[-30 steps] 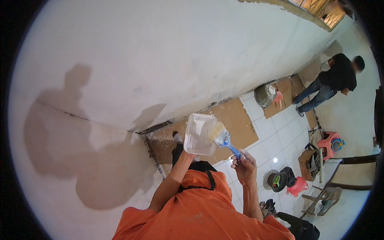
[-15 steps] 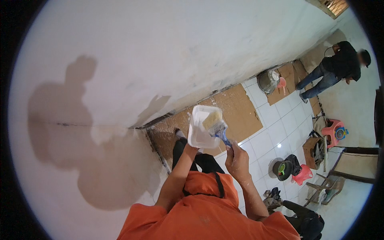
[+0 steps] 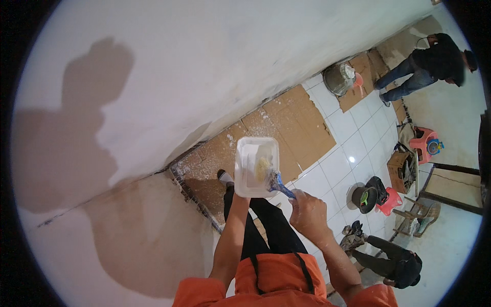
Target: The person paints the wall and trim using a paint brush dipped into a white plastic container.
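In front of me is a white rectangular plastic tub (image 3: 244, 179), carried on my left hand (image 3: 241, 200). Most of that hand's fingers are hidden beneath the tub. My right hand (image 3: 309, 215) is closed round the blue handle of a wide paintbrush (image 3: 279, 185). The brush's pale bristles reach down inside the tub, against its inner right side. White flecks mark my right hand and forearm.
Cardboard sheets (image 3: 286, 130) spattered white lie along the wall (image 3: 215, 66). A bucket (image 3: 336, 81) stands farther off near a person (image 3: 427, 66). To the right are a dark basin (image 3: 364, 199), a pink stool (image 3: 422, 143), a cardboard box (image 3: 400, 169) and another person (image 3: 391, 261).
The paintbrush has gone from above the tub down into it, bristles inside. My view has shifted, so more of my legs shows.
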{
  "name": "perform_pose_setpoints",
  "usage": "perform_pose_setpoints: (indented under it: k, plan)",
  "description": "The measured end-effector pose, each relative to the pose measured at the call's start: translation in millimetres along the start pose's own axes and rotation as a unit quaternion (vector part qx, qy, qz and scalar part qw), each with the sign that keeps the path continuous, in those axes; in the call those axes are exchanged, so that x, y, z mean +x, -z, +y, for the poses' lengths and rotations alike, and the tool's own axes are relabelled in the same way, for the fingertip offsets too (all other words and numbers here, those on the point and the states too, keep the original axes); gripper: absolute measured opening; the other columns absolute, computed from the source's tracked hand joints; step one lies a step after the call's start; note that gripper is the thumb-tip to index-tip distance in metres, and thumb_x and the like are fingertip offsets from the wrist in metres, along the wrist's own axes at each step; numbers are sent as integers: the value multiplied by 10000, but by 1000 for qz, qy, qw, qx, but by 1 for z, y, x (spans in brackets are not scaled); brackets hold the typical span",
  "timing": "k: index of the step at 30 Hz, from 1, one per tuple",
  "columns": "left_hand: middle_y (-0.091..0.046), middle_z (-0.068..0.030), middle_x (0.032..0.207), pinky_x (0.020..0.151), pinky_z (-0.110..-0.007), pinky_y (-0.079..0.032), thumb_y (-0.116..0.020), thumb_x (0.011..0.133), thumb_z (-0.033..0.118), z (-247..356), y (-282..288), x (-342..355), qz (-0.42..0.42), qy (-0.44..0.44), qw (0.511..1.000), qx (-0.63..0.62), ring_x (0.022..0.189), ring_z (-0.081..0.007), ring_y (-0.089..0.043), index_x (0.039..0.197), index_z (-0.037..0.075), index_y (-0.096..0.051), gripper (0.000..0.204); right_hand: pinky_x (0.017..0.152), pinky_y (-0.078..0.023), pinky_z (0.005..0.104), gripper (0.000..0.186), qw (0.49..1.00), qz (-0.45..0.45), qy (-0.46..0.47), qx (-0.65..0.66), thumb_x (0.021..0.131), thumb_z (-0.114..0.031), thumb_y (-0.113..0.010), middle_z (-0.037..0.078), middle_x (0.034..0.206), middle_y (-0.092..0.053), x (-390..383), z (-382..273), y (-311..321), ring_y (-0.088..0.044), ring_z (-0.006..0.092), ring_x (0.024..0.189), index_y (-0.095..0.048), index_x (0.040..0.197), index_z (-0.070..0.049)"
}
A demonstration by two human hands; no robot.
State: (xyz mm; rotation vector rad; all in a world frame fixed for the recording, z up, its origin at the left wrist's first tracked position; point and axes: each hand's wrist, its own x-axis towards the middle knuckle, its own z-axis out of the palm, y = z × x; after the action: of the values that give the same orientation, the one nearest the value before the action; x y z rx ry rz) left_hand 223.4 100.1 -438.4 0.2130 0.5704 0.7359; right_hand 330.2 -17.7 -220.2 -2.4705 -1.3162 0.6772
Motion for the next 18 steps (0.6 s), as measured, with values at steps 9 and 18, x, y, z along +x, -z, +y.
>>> perform_pose_setpoints:
  k: [9, 18]
  plan:
    - [-505, -159, 1285, 931, -486, -506, -591, 929, 377, -4, 100, 4, 1, -23, 1000, -20, 1142, -298, -508, 1423, 35, -376, 638, 468, -273, 241, 426, 885, 120, -102, 437, 990, -372, -481, -28, 587, -444, 121, 15, -17, -371, 69, 511, -553, 731, -42]
    - [-485, -226, 1243, 858, -541, -529, -614, 889, 454, 37, 40, -35, -137, 119, 923, -340, 1096, -357, -496, 1418, 21, -374, 724, 605, -394, 358, 380, 895, 196, 10, 400, 964, -302, -520, 101, 681, -544, 285, 42, -113, -474, 194, 622, -570, 770, 21]
